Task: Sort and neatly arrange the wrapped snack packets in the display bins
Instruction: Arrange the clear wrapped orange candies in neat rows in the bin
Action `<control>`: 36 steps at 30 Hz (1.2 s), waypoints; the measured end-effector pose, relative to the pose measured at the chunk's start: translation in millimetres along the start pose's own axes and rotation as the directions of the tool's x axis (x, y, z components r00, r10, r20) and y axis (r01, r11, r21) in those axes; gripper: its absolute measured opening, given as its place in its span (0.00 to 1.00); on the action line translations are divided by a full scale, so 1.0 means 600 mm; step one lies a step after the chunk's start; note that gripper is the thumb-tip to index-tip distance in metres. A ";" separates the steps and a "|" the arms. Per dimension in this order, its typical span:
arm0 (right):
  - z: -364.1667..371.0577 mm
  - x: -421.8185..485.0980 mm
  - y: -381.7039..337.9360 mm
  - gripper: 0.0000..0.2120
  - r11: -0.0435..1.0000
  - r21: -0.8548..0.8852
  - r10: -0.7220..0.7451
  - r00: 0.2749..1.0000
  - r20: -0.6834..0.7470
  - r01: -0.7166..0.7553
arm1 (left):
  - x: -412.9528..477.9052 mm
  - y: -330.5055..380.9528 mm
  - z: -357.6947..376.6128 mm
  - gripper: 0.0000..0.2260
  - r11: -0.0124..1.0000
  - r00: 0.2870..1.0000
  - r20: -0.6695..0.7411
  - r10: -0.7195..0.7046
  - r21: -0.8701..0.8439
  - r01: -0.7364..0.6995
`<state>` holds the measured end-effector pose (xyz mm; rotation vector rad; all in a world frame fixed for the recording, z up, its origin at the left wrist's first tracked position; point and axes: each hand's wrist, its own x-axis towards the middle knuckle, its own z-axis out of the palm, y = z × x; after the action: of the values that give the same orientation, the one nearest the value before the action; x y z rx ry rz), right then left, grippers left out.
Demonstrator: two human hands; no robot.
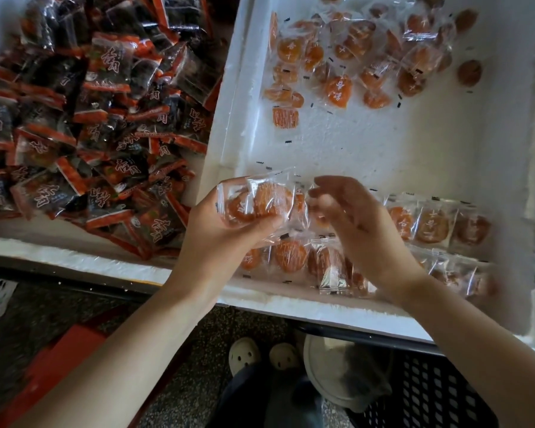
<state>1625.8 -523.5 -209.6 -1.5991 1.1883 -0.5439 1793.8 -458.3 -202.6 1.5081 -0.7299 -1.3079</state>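
Head view. Item: held packets, clear-wrapped orange discs, fanned.
Holder: left hand, grip pinching them, thumb on top.
Long axis: left-right. The loose end points at the right hand, just beside; its grip is curled and blurred, so contact cannot be told.
Location: above near row of white bin.

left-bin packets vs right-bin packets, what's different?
Wrapper: the dark packets are black with red edges; the clear packets are transparent, showing round orange snacks.
Arrangement: the dark packets are heaped, filling the left bin; the clear packets lie scattered at the far end and in rows along the near wall of the right bin.
Shared: individually wrapped, in white foam bins.
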 end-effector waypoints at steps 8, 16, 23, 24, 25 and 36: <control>-0.012 0.012 -0.020 0.05 0.980 0.128 0.132 0.979 0.153 -0.152 | -0.002 -0.002 0.024 0.22 0.999 0.999 0.027 -0.042 -0.029 0.042; -0.029 0.066 0.028 0.05 0.982 0.013 0.188 0.974 -0.125 -0.188 | 0.015 0.027 -0.004 0.07 0.997 0.991 -0.112 0.069 -0.011 -0.071; 0.025 0.085 0.046 0.12 0.970 -0.214 0.080 0.982 -0.169 -0.116 | 0.018 0.029 -0.011 0.13 0.996 0.992 -0.098 0.079 0.050 -0.075; 0.026 0.085 0.047 0.13 0.962 -0.254 0.058 0.984 -0.170 -0.100 | 0.018 0.028 -0.011 0.14 0.996 0.993 -0.092 0.080 0.056 -0.075; 0.027 0.085 0.048 0.14 0.953 -0.289 0.043 0.986 -0.163 -0.089 | 0.019 0.026 -0.012 0.13 0.995 0.993 -0.087 0.080 0.065 -0.075; -0.030 0.049 -0.025 0.14 0.993 0.109 -0.051 0.999 0.007 0.050 | 0.059 0.047 0.008 0.19 0.860 0.977 0.157 0.143 0.468 -0.201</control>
<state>1629.5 -557.9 -195.3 -1.5402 1.0949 -0.6220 1802.1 -501.0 -189.4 1.7122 -1.3150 -1.1317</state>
